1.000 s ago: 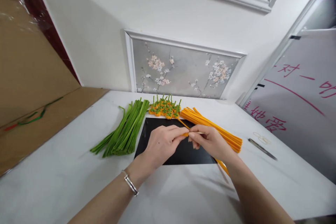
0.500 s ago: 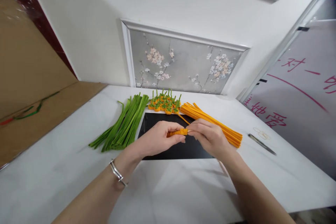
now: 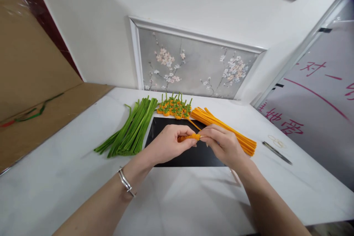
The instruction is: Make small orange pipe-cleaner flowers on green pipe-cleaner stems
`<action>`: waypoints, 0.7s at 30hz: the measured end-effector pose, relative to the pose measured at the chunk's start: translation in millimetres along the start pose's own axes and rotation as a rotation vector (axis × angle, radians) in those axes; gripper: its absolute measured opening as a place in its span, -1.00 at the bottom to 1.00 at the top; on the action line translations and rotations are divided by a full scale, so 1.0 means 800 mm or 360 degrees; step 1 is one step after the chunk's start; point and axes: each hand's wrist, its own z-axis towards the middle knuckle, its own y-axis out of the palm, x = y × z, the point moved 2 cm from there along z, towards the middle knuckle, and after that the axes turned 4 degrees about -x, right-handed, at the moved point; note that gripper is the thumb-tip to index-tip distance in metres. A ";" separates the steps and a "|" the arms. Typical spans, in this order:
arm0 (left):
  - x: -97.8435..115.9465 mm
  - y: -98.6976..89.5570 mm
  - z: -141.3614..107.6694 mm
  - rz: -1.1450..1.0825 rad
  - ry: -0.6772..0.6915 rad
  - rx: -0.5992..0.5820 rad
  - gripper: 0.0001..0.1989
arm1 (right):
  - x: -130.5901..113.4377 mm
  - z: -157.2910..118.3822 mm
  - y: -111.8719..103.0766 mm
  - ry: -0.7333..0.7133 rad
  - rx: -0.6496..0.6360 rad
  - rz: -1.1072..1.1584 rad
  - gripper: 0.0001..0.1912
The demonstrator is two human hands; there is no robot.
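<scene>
Over the black mat (image 3: 177, 160), my left hand (image 3: 168, 143) pinches a coiled orange pipe cleaner (image 3: 189, 137) between thumb and fingers. The coil appears wound around a thin pale stick (image 3: 202, 137), which my right hand (image 3: 221, 143) grips just right of it. A straight orange strand (image 3: 194, 124) sticks out beyond the right fingers toward the back. My curled right fingers hide part of the stick and strand. Behind the mat sit several small orange pieces with green tops and stems (image 3: 175, 107).
Green pipe cleaners (image 3: 132, 129) lie bunched at the left, orange ones (image 3: 226, 129) at the right. Tweezers (image 3: 277, 153) and thin pale loops (image 3: 276, 141) lie farther right on the white table (image 3: 177, 199). Cardboard (image 3: 41, 118) stands left, a whiteboard (image 3: 315, 118) right.
Both hands stay together, the left still pinching the coil. The coil has turned slightly between the fingers. The whole view has shifted a little.
</scene>
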 end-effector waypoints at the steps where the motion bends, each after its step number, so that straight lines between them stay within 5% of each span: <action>1: -0.001 0.000 0.000 0.0011 -0.0001 -0.0003 -0.86 | 0.000 0.000 0.000 -0.0007 0.0001 0.0006 -0.82; 21: -0.003 0.001 -0.005 0.0732 0.0329 0.0031 -0.77 | 0.006 -0.003 0.001 0.0075 -0.0107 0.0019 -0.86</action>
